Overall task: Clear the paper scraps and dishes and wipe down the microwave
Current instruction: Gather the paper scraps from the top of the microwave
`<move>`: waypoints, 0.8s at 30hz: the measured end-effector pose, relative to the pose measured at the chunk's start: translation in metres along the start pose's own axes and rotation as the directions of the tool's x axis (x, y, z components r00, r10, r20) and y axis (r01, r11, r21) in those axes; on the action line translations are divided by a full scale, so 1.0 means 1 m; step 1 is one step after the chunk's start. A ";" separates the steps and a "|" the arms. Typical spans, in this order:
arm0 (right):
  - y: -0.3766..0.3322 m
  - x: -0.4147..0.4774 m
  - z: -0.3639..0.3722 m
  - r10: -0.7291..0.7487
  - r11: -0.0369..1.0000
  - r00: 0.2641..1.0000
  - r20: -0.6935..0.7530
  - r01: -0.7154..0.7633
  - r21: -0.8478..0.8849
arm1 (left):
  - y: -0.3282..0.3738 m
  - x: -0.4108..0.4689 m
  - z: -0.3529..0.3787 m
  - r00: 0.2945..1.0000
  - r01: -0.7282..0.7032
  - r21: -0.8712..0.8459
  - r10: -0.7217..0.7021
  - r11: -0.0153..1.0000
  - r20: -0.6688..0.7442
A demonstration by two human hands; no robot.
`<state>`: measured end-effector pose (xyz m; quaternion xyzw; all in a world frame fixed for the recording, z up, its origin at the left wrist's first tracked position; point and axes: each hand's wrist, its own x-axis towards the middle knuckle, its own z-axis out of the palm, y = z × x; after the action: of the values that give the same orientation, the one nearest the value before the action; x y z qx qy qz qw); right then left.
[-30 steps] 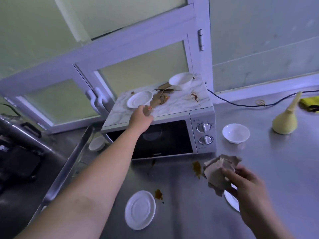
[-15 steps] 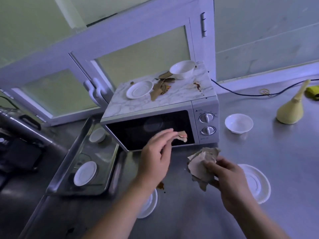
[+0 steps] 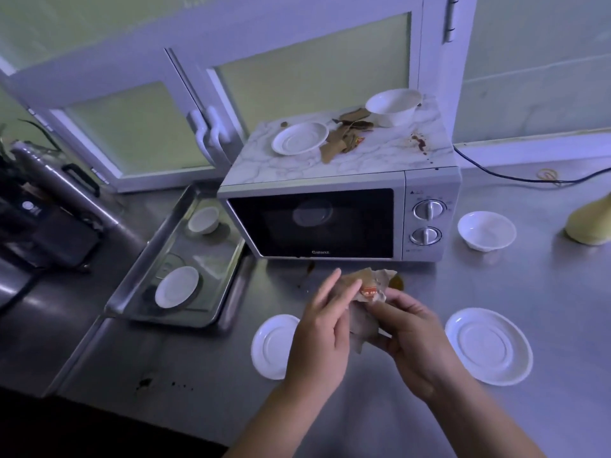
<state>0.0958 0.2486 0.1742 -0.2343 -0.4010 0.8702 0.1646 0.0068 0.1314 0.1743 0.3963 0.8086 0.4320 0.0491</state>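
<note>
A silver microwave [image 3: 337, 223] stands on the steel counter. Its marbled top carries a white saucer [image 3: 300, 138], a white bowl [image 3: 391, 107], brown paper scraps [image 3: 344, 137] and a dark red stain [image 3: 420, 143]. In front of the microwave my right hand [image 3: 413, 338] grips a bunch of crumpled paper scraps [image 3: 367, 289]. My left hand [image 3: 322, 328] presses against the same bunch, fingers stretched out. Two white saucers [image 3: 271, 345] [image 3: 489, 345] lie on the counter either side of my hands. A brown smear [image 3: 396, 282] marks the counter by the bunch.
A steel tray [image 3: 139, 276] left of the microwave holds a small bowl [image 3: 203, 219] and a saucer [image 3: 177, 287]. A white bowl [image 3: 486, 230] and a yellow funnel-shaped object [image 3: 591, 223] sit at the right. A black cable [image 3: 515, 178] runs behind. Dark appliances [image 3: 39, 226] stand far left.
My left hand took a scrap from the microwave top and carried it down to the bunch in my right hand. The view has dropped toward the counter.
</note>
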 end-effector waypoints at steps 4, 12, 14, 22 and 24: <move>-0.004 -0.002 -0.005 -0.003 1.000 0.995 0.096 0.002 0.012 | -0.002 -0.001 0.000 0.999 0.005 -0.029 -0.004 1.000 0.043; 0.005 -0.002 -0.006 -0.027 0.999 0.995 -0.096 0.031 0.038 | 0.004 -0.004 -0.005 0.990 -0.008 -0.163 0.031 0.987 0.138; 0.003 0.003 -0.004 -0.050 0.999 0.994 -0.096 0.049 -0.009 | 0.004 0.000 -0.011 0.996 0.090 -0.257 -0.080 0.962 0.048; -0.026 0.038 0.021 -0.125 0.891 0.974 0.191 0.195 -0.409 | -0.018 0.040 -0.049 0.863 0.504 -0.581 -0.393 0.639 0.317; -0.036 0.049 0.030 -0.055 0.880 0.959 0.278 0.178 -0.441 | -0.020 0.042 -0.054 0.863 0.488 -0.656 -0.433 0.575 0.263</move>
<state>0.0421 0.2757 0.2061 -0.1273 -0.6276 0.7611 0.1031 -0.0560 0.1182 0.2044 0.1386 0.6536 0.6638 0.3362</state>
